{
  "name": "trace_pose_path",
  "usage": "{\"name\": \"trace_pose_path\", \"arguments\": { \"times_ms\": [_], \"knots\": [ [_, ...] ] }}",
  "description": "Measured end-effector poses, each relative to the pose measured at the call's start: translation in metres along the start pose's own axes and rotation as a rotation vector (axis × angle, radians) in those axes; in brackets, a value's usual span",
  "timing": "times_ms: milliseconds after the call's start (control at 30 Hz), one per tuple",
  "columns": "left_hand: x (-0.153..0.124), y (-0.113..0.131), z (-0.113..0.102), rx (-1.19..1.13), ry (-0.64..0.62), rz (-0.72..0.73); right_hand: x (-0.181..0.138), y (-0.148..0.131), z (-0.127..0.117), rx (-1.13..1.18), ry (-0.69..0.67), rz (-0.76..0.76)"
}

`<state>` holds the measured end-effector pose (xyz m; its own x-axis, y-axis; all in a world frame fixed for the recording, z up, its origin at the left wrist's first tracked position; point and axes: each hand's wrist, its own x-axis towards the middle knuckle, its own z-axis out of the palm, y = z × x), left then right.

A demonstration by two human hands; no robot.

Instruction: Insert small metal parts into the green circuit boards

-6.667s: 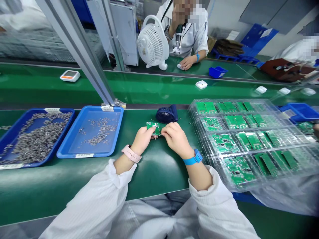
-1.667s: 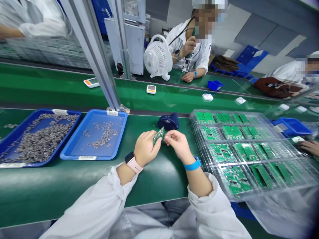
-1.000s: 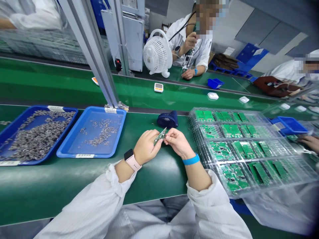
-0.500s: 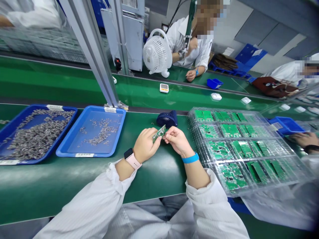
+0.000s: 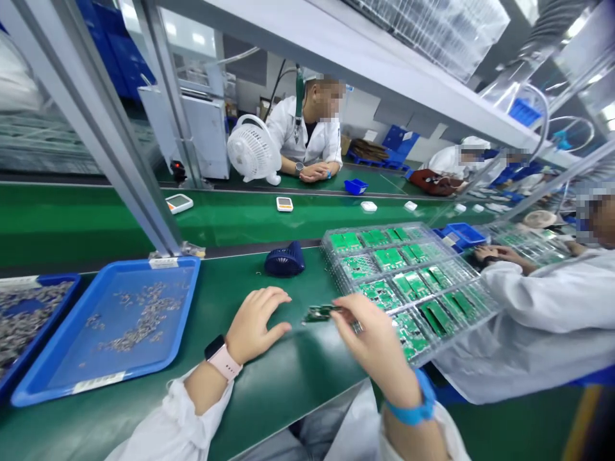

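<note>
My right hand (image 5: 375,342) pinches a small green circuit board (image 5: 318,314) by one end and holds it level, just above the green bench (image 5: 269,390). My left hand (image 5: 254,323) rests on the bench to the left of the board, fingers spread and holding nothing. Just right of my right hand lies a stack of clear plastic trays (image 5: 461,272) with several green boards in their pockets.
A blue tray of small metal parts (image 5: 120,320) lies at left, a second blue tray (image 5: 29,314) further left. A dark blue mini fan (image 5: 285,260) sits behind my hands. A co-worker's white sleeve (image 5: 538,320) leans over the clear trays. Small white devices ride the conveyor (image 5: 230,221).
My left hand let go of the board and dropped flat onto the bench. My right hand now holds the board alone, turned level. The camera swung up and right.
</note>
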<state>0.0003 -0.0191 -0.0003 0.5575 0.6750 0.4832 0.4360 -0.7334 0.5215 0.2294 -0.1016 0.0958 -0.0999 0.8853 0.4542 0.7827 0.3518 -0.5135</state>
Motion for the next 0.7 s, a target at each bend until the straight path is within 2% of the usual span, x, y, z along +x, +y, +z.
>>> {"name": "trace_pose_path", "arguments": {
  "times_ms": [67,133,233,300,367,467,600,700],
  "knots": [
    [0.001,0.0,0.003,0.042,-0.007,-0.043,-0.005,0.005,-0.042,-0.169,0.035,-0.024],
    [0.004,0.0,0.006,0.074,-0.016,-0.082,0.006,0.021,-0.074,-0.296,0.011,0.017],
    [0.007,-0.001,0.01,0.08,-0.022,-0.093,0.046,0.059,-0.097,-0.436,-0.043,0.094],
    [0.008,-0.002,0.011,0.074,-0.012,-0.097,0.075,0.087,-0.096,-0.555,-0.093,0.155],
    [0.008,-0.003,0.011,0.068,0.004,-0.107,0.1,0.111,-0.088,-0.69,-0.205,0.216],
    [0.007,-0.005,0.011,0.062,0.022,-0.12,0.121,0.138,-0.075,-0.817,-0.374,0.279],
    [0.007,-0.008,0.011,0.051,0.03,-0.129,0.131,0.152,-0.066,-0.819,-0.482,0.296],
    [0.008,-0.009,0.012,0.041,0.032,-0.13,0.14,0.151,-0.059,-0.846,-0.463,0.328]
  ]
}}
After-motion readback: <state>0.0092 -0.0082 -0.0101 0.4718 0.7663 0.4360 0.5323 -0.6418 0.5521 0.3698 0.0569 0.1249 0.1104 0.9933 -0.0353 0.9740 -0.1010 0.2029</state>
